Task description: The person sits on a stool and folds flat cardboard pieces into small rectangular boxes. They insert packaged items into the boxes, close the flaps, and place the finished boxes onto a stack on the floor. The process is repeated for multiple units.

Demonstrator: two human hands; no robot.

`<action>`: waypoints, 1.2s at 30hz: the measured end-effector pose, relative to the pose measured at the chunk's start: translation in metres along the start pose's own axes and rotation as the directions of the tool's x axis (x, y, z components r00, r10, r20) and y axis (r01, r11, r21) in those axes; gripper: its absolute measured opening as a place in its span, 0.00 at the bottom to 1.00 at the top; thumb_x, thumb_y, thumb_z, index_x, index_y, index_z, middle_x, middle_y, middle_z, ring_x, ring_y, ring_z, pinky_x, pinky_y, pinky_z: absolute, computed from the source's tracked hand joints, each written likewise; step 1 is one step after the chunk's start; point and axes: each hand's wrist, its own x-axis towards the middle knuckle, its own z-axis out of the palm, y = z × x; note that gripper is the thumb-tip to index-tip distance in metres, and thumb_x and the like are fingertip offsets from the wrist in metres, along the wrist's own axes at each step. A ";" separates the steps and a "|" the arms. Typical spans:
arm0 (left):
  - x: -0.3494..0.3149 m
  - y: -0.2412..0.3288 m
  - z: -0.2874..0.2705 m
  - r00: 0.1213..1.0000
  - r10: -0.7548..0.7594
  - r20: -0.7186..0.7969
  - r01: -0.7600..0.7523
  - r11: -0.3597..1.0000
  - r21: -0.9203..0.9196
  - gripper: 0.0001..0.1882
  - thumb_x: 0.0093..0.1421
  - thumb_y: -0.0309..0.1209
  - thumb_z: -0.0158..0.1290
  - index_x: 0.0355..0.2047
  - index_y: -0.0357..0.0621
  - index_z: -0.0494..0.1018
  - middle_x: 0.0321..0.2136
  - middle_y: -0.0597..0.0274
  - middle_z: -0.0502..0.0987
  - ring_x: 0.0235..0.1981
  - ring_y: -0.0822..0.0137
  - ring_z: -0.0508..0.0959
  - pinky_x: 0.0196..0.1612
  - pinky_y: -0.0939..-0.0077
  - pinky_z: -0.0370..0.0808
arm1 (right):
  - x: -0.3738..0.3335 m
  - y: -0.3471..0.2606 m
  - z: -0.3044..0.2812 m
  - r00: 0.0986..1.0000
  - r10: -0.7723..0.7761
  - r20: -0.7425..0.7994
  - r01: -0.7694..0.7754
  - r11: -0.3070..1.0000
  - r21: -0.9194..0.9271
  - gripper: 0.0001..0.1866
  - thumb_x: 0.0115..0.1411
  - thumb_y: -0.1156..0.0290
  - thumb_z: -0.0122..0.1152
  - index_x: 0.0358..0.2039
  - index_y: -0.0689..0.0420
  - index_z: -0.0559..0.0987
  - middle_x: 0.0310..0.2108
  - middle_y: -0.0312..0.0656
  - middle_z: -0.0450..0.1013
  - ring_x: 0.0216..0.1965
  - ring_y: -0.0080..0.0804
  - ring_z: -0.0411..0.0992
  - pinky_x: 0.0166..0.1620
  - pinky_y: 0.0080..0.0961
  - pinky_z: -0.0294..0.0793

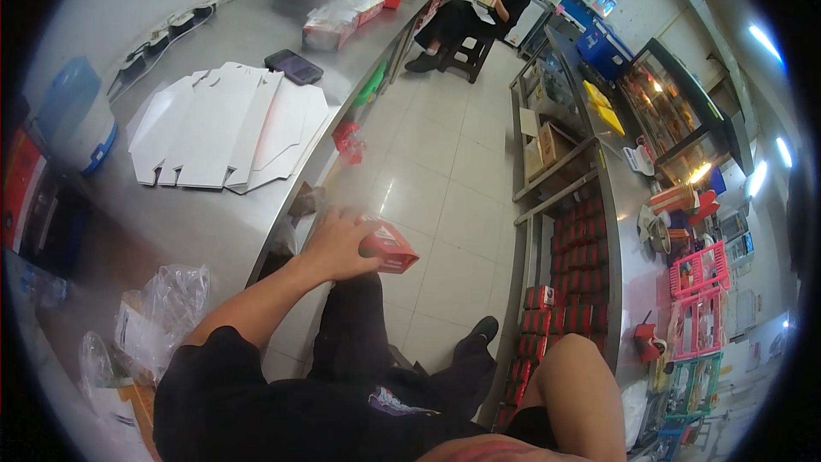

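My left hand (340, 244) is closed around a small red carton (395, 251) with white on its top, held over my leg beside the steel table (197, 227). Its fingers wrap the far side and are partly hidden. My bent right arm shows at the lower right, but the hand itself is out of sight. On the table near my left hand lies a stack of flat, unfolded white cardboard blanks (205, 128). A dark phone (295, 67) rests at the stack's far corner.
Plastic-wrapped red boxes (342, 21) sit farther along the table, clear plastic bags (171, 304) nearer me. Across the tiled aisle (457, 188), a counter holds a lit display case (671, 98) and pink baskets (697, 269), with stacked red-and-black boxes (580, 248) below. A person (500, 0) sits on a stool.
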 end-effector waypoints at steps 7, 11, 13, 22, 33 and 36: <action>-0.003 -0.004 0.005 1.000 0.003 0.007 -0.003 1.000 0.002 0.35 0.48 0.51 0.68 0.56 0.52 0.78 0.63 0.48 0.68 0.64 0.40 0.63 0.65 0.46 0.66 | -0.003 -0.004 -0.001 1.000 0.008 0.004 -0.008 1.000 0.002 0.07 0.65 0.66 0.63 0.33 0.55 0.81 0.26 0.41 0.76 0.29 0.34 0.75 0.33 0.32 0.72; -0.001 0.003 -0.002 0.999 -0.014 0.039 0.013 1.000 0.019 0.35 0.48 0.52 0.67 0.56 0.52 0.78 0.63 0.48 0.68 0.64 0.40 0.62 0.65 0.45 0.66 | -0.005 -0.003 -0.002 1.000 0.017 0.002 -0.017 1.000 0.011 0.07 0.65 0.65 0.63 0.33 0.55 0.81 0.26 0.40 0.76 0.29 0.34 0.74 0.33 0.32 0.72; -0.003 0.003 -0.003 0.999 -0.007 0.034 0.006 0.999 0.041 0.34 0.49 0.51 0.66 0.58 0.59 0.77 0.60 0.48 0.70 0.62 0.39 0.64 0.64 0.45 0.67 | -0.006 -0.003 0.000 1.000 0.021 0.004 -0.021 1.000 0.018 0.07 0.65 0.65 0.63 0.34 0.54 0.81 0.26 0.40 0.76 0.29 0.34 0.74 0.33 0.32 0.72; -0.002 -0.004 0.002 1.000 0.029 -0.012 -0.028 0.998 0.060 0.35 0.48 0.51 0.67 0.57 0.56 0.77 0.62 0.49 0.69 0.63 0.39 0.63 0.65 0.45 0.66 | -0.012 -0.001 0.002 1.000 0.014 -0.006 -0.014 0.999 0.039 0.08 0.66 0.63 0.63 0.34 0.53 0.80 0.26 0.39 0.75 0.29 0.34 0.74 0.32 0.32 0.71; 0.004 -0.005 0.006 0.996 0.086 -0.017 -0.085 0.994 0.071 0.34 0.49 0.51 0.67 0.56 0.53 0.78 0.63 0.45 0.67 0.62 0.35 0.64 0.64 0.44 0.66 | -0.047 -0.014 0.016 0.983 -0.081 -0.167 0.119 0.965 0.232 0.09 0.66 0.61 0.63 0.34 0.52 0.80 0.25 0.38 0.74 0.29 0.34 0.74 0.32 0.32 0.70; 0.011 -0.003 0.018 0.971 0.190 -0.145 -0.182 0.981 0.064 0.37 0.49 0.51 0.68 0.58 0.52 0.76 0.62 0.46 0.67 0.63 0.38 0.63 0.65 0.45 0.65 | -0.057 -0.013 0.028 0.926 -0.096 -0.364 0.257 0.868 0.425 0.09 0.66 0.61 0.63 0.34 0.52 0.80 0.25 0.38 0.74 0.28 0.34 0.74 0.32 0.32 0.70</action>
